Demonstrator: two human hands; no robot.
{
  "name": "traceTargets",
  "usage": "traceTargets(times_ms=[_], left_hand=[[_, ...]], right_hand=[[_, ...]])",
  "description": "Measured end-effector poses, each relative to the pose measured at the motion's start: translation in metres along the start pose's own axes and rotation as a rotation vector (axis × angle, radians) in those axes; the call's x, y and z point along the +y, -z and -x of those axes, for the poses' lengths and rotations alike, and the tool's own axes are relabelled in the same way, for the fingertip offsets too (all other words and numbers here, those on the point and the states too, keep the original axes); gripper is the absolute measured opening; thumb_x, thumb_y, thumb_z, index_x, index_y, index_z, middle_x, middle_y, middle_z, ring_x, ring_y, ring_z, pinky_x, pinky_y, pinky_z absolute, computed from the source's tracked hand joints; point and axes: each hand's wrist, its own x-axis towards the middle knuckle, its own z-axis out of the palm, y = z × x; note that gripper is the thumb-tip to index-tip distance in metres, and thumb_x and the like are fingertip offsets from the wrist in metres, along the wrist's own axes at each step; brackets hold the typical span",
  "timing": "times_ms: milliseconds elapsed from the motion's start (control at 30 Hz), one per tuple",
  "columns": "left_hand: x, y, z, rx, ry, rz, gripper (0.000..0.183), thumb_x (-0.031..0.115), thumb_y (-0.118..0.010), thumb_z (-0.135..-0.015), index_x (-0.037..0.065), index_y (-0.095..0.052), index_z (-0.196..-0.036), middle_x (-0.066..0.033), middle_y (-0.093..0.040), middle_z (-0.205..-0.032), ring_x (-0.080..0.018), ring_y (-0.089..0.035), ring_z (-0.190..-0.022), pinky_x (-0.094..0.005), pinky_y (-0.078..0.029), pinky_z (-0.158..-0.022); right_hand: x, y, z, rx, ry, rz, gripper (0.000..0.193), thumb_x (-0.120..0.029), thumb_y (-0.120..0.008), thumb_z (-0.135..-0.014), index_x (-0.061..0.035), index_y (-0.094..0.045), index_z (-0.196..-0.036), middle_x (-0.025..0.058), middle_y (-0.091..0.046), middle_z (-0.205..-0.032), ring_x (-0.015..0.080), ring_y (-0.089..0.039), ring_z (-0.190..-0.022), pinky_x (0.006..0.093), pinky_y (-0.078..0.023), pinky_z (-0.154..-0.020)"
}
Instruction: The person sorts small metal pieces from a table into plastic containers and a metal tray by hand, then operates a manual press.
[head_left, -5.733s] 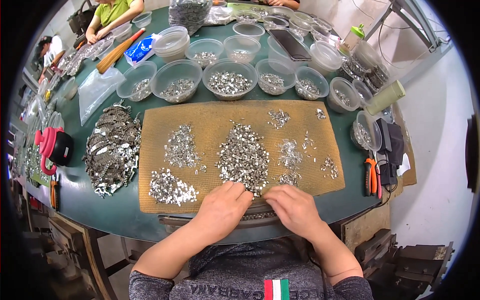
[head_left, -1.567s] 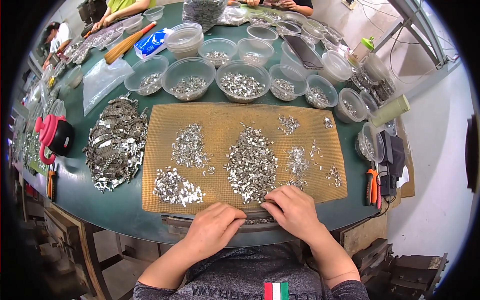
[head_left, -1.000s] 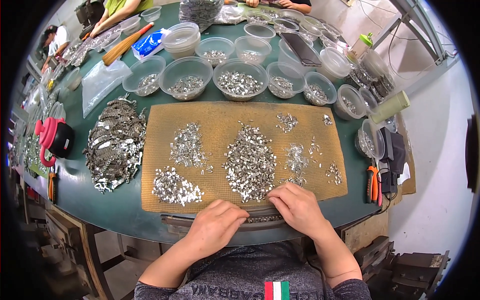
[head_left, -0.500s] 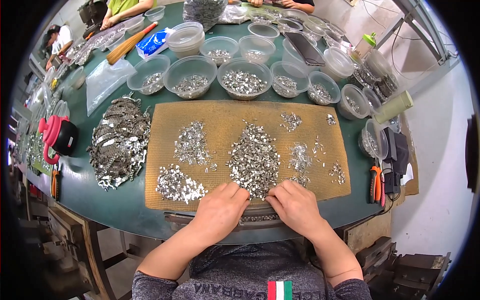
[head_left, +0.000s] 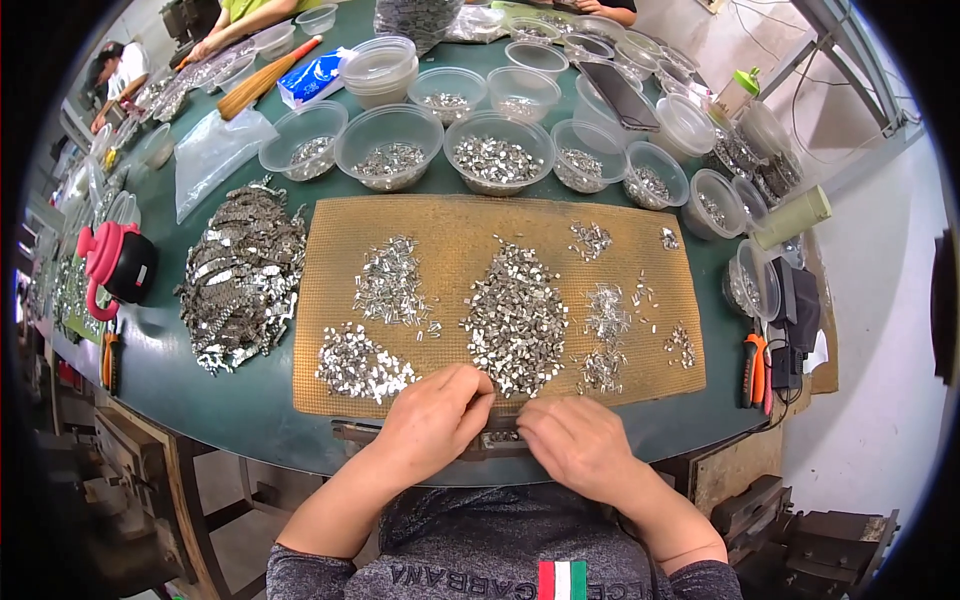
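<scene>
On a tan textured mat (head_left: pixel 455 240), the central pile of small silvery metal pieces (head_left: pixel 515 325) reaches close to my hands. My left hand (head_left: pixel 432 418) is closed in a pinch at the pile's near edge; whatever is between its fingertips is too small to make out. Along the mat's front edge lies a dark metal channel (head_left: pixel 490 449) with small pieces in it, partly covered by both hands. My right hand (head_left: pixel 575 442) rests over this channel, its fingers pressed together and its fingertips at the slot; anything they hold is hidden.
Smaller metal heaps lie left (head_left: pixel 365 365) and right (head_left: pixel 606 315) on the mat. A bundle of linked metal strips (head_left: pixel 245 275) sits beside it. Plastic bowls of parts (head_left: pixel 498 155), a phone (head_left: pixel 618 95), a red-and-black mug (head_left: pixel 120 262) and orange-handled pliers (head_left: pixel 752 370) surround it. Other people work beyond.
My right hand has come down and left from the pile's edge onto the metal channel. My left hand stays near the pile, having shifted slightly. The whole view has shifted a little.
</scene>
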Motion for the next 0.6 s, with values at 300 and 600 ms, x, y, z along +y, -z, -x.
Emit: traceTargets(times_ms=[300,600], left_hand=[[0.001,0.009,0.020,0.021,0.030,0.069,0.012,0.006,-0.075,-0.089,0.004,-0.066,-0.097,-0.0094,-0.065,-0.082,-0.0250,-0.064,-0.071,-0.0363,-0.051,-0.064],[0.007,0.002,0.028,-0.051,-0.077,0.010,0.012,0.008,-0.078,-0.085,0.006,-0.071,-0.094,-0.0068,-0.068,-0.092,-0.0278,-0.065,-0.088,-0.0387,-0.052,-0.078]], right_hand=[[-0.010,-0.013,0.001,-0.036,0.008,-0.007,0.021,-0.007,-0.076,-0.082,-0.0042,-0.069,-0.102,0.0075,-0.070,-0.109,0.0260,-0.070,-0.101,0.0390,-0.056,-0.084],[-0.009,-0.014,0.006,-0.022,-0.039,-0.041,0.024,-0.007,-0.077,-0.082,-0.0033,-0.069,-0.103,0.0089,-0.069,-0.111,0.0269,-0.070,-0.104,0.0386,-0.055,-0.089]])
